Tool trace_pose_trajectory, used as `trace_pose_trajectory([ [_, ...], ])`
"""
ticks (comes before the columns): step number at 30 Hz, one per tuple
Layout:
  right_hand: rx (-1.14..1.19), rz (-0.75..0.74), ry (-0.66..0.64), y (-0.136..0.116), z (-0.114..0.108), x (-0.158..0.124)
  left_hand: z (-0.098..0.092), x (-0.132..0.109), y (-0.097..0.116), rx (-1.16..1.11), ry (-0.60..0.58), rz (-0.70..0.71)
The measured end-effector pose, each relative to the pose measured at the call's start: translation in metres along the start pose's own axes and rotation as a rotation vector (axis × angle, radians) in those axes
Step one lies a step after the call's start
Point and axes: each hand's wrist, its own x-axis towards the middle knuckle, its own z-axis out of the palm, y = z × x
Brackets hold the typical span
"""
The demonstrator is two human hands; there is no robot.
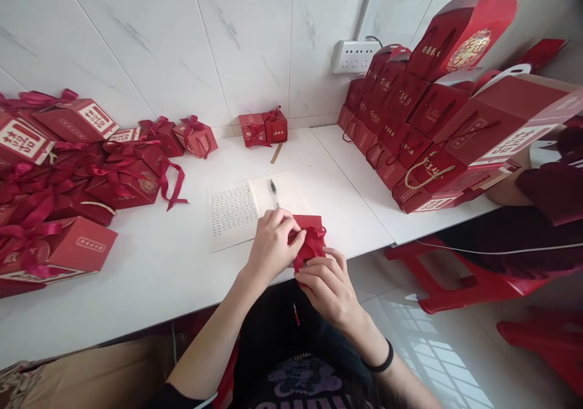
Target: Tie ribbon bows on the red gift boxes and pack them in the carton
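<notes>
A small red gift box [308, 221] is between my two hands at the table's front edge, partly covered by my fingers. Red ribbon [314, 243] lies across its top. My left hand [276, 239] comes from the left side, thumb and fingers pinched on the ribbon. Lower on the right, my right hand [330, 284] has its fingers curled at the ribbon and the near side of the box; the fingertips are partly hidden. Just beyond my left hand, an open notebook [232, 212] with handwriting lies flat, a pen [273, 187] on it.
Ribbon-tied red boxes [122, 181] are heaped on the left. Several handled red boxes [396, 105] stand stacked at right. Two small boxes [263, 128] sit by the wall near a thin strip [276, 153]. A power strip [355, 57] and red stool [455, 275] are rightward, beside another person's sleeve [553, 184].
</notes>
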Motion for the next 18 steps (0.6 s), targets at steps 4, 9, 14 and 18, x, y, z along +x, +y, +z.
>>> trace_pose_trajectory([
  [4, -0.010, -0.032, -0.080, -0.006, 0.000, 0.004, 0.005, 0.002, 0.000, -0.080, -0.017, -0.069],
  [9, -0.068, -0.057, -0.051, -0.012, 0.003, 0.004, 0.008, 0.005, -0.002, -0.136, -0.023, -0.107],
  [14, -0.118, -0.108, -0.060, -0.008, 0.006, 0.002, 0.012, 0.005, -0.002, -0.148, 0.008, -0.126],
  [18, -0.123, -0.154, -0.042, -0.008, 0.009, 0.001, 0.014, 0.005, -0.003, -0.157, 0.038, -0.119],
])
